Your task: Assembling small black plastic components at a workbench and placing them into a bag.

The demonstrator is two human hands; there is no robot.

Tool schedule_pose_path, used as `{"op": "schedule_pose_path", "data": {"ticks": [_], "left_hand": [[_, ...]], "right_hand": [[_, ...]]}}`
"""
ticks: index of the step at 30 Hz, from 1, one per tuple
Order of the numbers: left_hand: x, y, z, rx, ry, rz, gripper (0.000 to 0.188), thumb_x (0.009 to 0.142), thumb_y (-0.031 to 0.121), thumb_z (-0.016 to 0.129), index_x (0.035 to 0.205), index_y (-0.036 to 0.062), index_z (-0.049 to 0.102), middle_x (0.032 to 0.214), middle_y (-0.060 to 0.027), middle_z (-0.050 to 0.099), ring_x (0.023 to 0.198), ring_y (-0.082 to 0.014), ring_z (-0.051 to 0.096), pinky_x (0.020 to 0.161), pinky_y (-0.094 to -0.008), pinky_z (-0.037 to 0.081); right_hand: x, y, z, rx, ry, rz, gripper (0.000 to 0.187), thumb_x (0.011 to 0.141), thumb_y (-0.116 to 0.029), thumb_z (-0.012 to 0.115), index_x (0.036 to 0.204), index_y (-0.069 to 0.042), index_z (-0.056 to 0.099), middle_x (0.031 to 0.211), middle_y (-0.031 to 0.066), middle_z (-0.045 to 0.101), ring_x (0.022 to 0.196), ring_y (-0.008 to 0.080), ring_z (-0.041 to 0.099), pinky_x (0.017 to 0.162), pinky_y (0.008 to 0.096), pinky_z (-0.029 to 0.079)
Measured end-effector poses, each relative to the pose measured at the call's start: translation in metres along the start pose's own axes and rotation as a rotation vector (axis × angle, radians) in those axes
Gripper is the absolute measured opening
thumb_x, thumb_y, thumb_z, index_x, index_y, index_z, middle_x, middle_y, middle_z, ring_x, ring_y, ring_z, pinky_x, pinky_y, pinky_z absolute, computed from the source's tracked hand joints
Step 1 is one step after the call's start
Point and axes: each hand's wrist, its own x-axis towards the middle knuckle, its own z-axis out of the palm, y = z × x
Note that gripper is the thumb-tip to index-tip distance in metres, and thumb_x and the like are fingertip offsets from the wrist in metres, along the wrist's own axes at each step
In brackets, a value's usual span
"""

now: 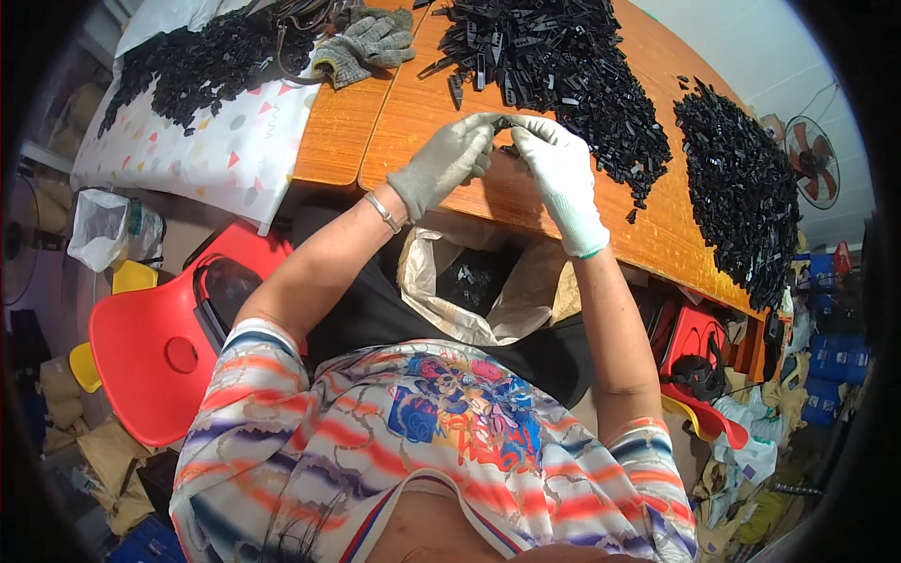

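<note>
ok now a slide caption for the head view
Gloved left hand and gloved right hand meet at a small dark piece over a wooden table heaped with black parts.

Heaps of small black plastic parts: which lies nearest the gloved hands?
The middle heap, beyond the white-gloved right hand; the left heap, on patterned white sheeting, and right heap lie farther.

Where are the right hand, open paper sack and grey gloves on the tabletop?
Right hand (563, 171), head view: back of the hand.
Open paper sack (422, 270), head view: left wall.
Grey gloves (370, 47), head view: knitted fabric near the middle.
</note>
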Motion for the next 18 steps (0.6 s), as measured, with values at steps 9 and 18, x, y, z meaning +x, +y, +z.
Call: {"op": "schedule_pose_path", "data": {"ticks": [9, 18], "left_hand": [[-0.001, -0.007, 0.005, -0.359, 0.025, -0.013, 0.028, 0.100, 0.018, 0.048, 0.123, 0.0014, 0.048, 0.087, -0.0033, 0.056, 0.074, -0.0083, 0.055, 0.064, -0.0207, 0.046], [-0.010, -0.001, 0.012, -0.227, 0.075, -0.004, 0.022, 0.101, 0.022, 0.047, 0.117, 0.0061, 0.049, 0.076, 0.0014, 0.052, 0.054, -0.0027, 0.042, 0.046, -0.0145, 0.034]], "right_hand": [[-0.007, -0.016, 0.009, 0.023, 0.102, -0.019, 0.021, 0.087, -0.012, 0.067, 0.104, 0.000, 0.068, 0.091, 0.0059, 0.070, 0.082, 0.0084, 0.063, 0.075, 0.0230, 0.050], [-0.007, -0.004, 0.015, 0.041, 0.116, -0.094, 0.022, 0.088, -0.010, 0.066, 0.107, 0.002, 0.066, 0.096, 0.0087, 0.071, 0.088, 0.0119, 0.066, 0.079, 0.0244, 0.051]]}}
